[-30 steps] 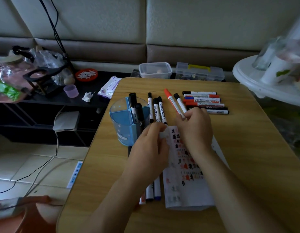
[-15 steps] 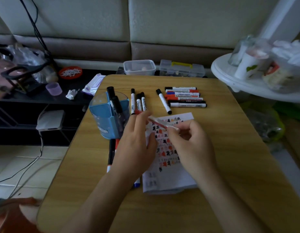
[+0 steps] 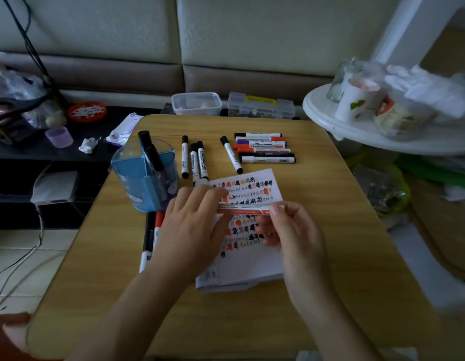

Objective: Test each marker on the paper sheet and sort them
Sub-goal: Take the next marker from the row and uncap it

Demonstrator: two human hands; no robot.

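**Both hands working a red marker over the paper**

The person is holding a red marker [image 3: 243,208] level across the middle of the frame, just above the paper [image 3: 252,272], which is lying on the table [image 3: 343,230]. The left hand [image 3: 192,227] is gripping the marker's left end, fingers wrapped over it and thumb underneath. The right hand [image 3: 291,230] is pinching the right end between thumb and forefinger. Judging by this two-ended grip, the cap is being pulled off or pushed on; the fingers are hiding which.

To do it well, the hands should be pulling straight along the barrel rather than bending it, and keeping the tip clear of the fingers. For a test stroke, the bare lower part of the paper is offering room, while the upper part is crowding with red and black marks.

Likely sorting spots are lying further up the frame: a stack [image 3: 262,149] at upper right of the table and black markers [image 3: 196,160] beside the blue holder [image 3: 145,178]. A pair [image 3: 149,230] is lying left of the left wrist.
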